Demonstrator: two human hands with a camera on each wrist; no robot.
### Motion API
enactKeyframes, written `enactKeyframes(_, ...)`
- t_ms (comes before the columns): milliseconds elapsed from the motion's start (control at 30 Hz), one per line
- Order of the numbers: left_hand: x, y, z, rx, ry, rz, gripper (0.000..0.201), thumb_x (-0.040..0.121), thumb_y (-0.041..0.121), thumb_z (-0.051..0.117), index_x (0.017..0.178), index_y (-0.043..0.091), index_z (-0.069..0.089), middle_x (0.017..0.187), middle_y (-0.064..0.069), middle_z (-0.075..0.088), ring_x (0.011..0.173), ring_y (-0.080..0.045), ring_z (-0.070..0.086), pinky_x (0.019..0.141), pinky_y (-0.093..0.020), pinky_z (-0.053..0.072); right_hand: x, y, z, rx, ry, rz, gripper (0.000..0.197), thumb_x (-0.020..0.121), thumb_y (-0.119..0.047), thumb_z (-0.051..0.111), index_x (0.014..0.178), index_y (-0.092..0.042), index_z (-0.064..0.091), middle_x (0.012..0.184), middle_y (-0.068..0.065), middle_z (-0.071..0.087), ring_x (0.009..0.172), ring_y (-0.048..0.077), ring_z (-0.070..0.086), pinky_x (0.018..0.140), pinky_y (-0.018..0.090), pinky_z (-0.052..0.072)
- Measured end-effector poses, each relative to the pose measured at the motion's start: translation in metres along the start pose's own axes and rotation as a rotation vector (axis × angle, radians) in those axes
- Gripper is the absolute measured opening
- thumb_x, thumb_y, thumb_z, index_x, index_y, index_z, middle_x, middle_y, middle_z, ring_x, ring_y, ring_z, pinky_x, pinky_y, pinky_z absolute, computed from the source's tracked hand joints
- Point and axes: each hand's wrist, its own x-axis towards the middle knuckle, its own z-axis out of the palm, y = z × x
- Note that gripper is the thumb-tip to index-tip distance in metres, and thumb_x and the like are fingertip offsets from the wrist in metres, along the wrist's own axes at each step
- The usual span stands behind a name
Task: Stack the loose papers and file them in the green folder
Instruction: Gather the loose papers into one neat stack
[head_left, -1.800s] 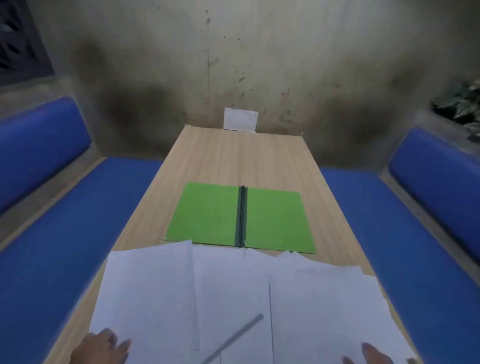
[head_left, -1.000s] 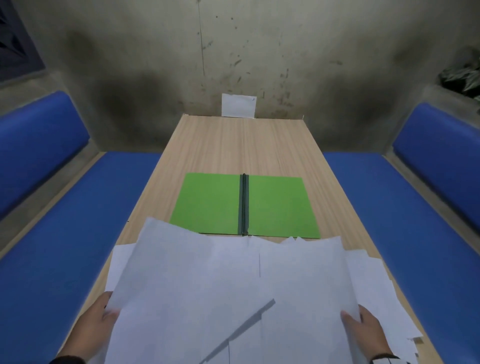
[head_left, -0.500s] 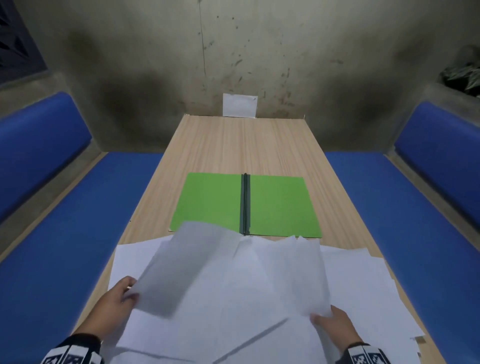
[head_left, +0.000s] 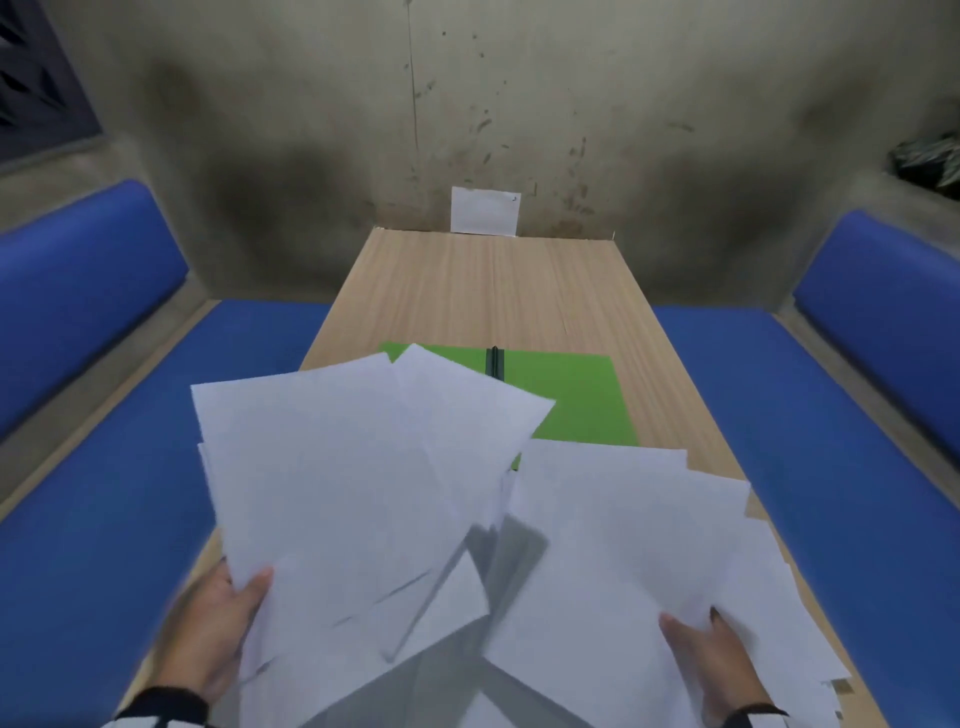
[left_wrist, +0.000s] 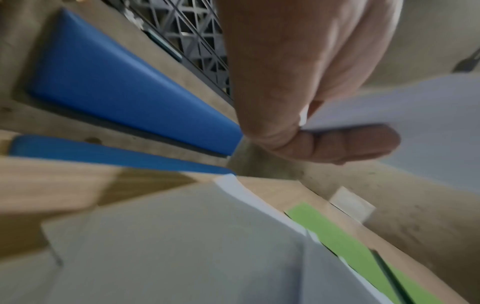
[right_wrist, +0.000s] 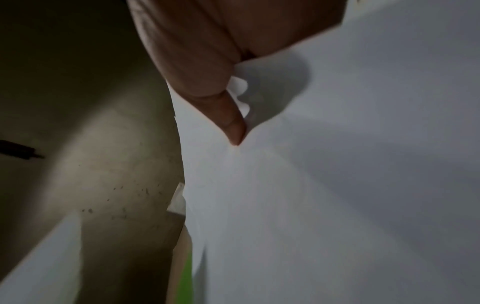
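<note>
My left hand (head_left: 218, 623) pinches lifted papers (head_left: 353, 467) before the green folder (head_left: 576, 400) (lying open); right hand (head_left: 711, 660) grips more; I'd square edges first.

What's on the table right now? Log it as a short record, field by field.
left hand: pinches a fanned sheaf of papers, lifted off the table
right hand: holds papers at the near right
folder: green, open flat, left half hidden by the lifted papers
table: wooden, far half bare
card: white, at the table's far end by the wall
benches: blue, both sides
</note>
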Motion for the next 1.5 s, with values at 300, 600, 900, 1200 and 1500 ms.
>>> enactKeyframes(300, -0.023, -0.050, 0.072, 0.294, -0.332, -0.056, 0.067, 0.064, 0.019, 0.066, 0.128, 0.017, 0.047, 0.127, -0.010, 0.060, 0.116, -0.025, 0.058, 0.105, -0.039, 0.042, -0.005, 0.022, 0.047, 0.494, -0.213, 0.290, 0.061, 0.074, -0.065, 0.055, 0.111, -0.018, 0.062, 0.105, 0.012, 0.069, 0.104, 0.031, 0.060, 0.102, 0.048, 0.039)
enactKeyframes(600, -0.030, -0.042, 0.078, 0.354, -0.279, -0.003, 0.022, 0.091, 0.005, 0.054, 0.094, 0.025, 0.061, 0.092, 0.001, 0.068, 0.096, -0.024, 0.064, 0.071, -0.020, 0.047, -0.009, 0.017, 0.040, 0.030, 0.120, 0.081, 0.028, 0.081, 0.004, 0.062, 0.108, 0.012, 0.062, 0.120, 0.028, 0.061, 0.104, 0.033, 0.061, 0.095, 0.035, 0.042)
enactKeyframes(900, -0.005, -0.018, 0.022, 0.315, -0.004, 0.006, 0.032, 0.093, 0.005, 0.048, 0.124, 0.005, 0.054, 0.118, -0.017, 0.062, 0.103, -0.031, 0.057, 0.092, -0.040, 0.044, -0.024, -0.077, -0.051, 0.338, 0.192, -0.302, 0.028, 0.082, -0.021, 0.068, 0.104, -0.005, 0.063, 0.104, 0.016, 0.064, 0.069, 0.008, 0.066, 0.049, 0.005, 0.048)
enactKeyframes(1200, -0.029, 0.006, 0.087, 0.108, -0.243, 0.009, 0.027, 0.089, 0.002, 0.052, 0.112, 0.011, 0.060, 0.113, -0.015, 0.069, 0.105, -0.032, 0.065, 0.095, -0.046, 0.049, -0.034, -0.062, 0.011, 0.492, -0.235, -0.185, 0.024, 0.085, 0.009, 0.049, 0.091, -0.007, 0.066, 0.083, -0.007, 0.075, 0.063, 0.010, 0.072, 0.055, 0.020, 0.058)
enactKeyframes(1500, -0.052, 0.025, 0.113, -0.120, -0.475, -0.060, 0.025, 0.087, -0.006, 0.048, 0.105, 0.003, 0.062, 0.094, -0.023, 0.074, 0.071, -0.024, 0.071, 0.061, -0.031, 0.056, -0.028, -0.035, 0.038, 0.382, -0.207, -0.058, 0.025, 0.080, 0.003, 0.061, 0.105, 0.000, 0.062, 0.079, 0.000, 0.074, 0.068, 0.007, 0.071, 0.064, 0.026, 0.052)
